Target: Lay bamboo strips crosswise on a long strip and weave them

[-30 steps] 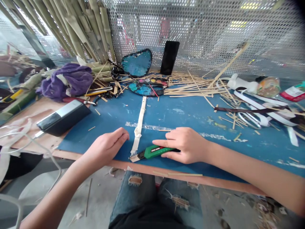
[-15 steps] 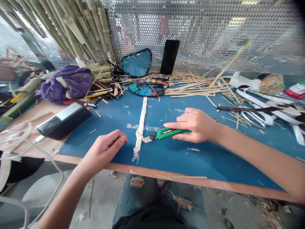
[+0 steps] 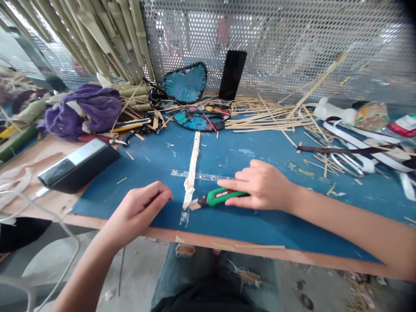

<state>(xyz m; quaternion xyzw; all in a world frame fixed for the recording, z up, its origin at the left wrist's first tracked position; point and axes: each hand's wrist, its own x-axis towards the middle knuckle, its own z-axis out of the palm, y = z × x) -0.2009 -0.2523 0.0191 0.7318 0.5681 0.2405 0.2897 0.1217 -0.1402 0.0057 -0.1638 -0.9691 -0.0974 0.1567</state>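
Observation:
My right hand [image 3: 260, 186] is closed around a green utility knife [image 3: 222, 197], index finger laid along its top. The knife's blade points left and touches or nearly touches the lower end of a strip of white tape [image 3: 194, 160] stuck on the blue mat [image 3: 146, 160]. The tape is crumpled near its lower part, and a clear tape patch [image 3: 184, 218] shows just below it. A clear tape band [image 3: 211, 177] crosses the white strip. My left hand [image 3: 147, 208] rests on the mat left of the strip, fingers curled, with nothing visible in them.
Behind lie a painted palette [image 3: 199, 120], a pile of thin bamboo strips [image 3: 266, 121] and a phone [image 3: 232, 74] leaning on the mesh. At left are a purple cloth [image 3: 84, 110], a dark box-shaped device [image 3: 78, 167] and a cable. White ribbon loops [image 3: 360, 138] lie at right.
My right hand has moved the knife down and slightly left, from the crumpled part to the strip's lower end. The ragged tape bottom now looks shorter. My left hand has barely moved.

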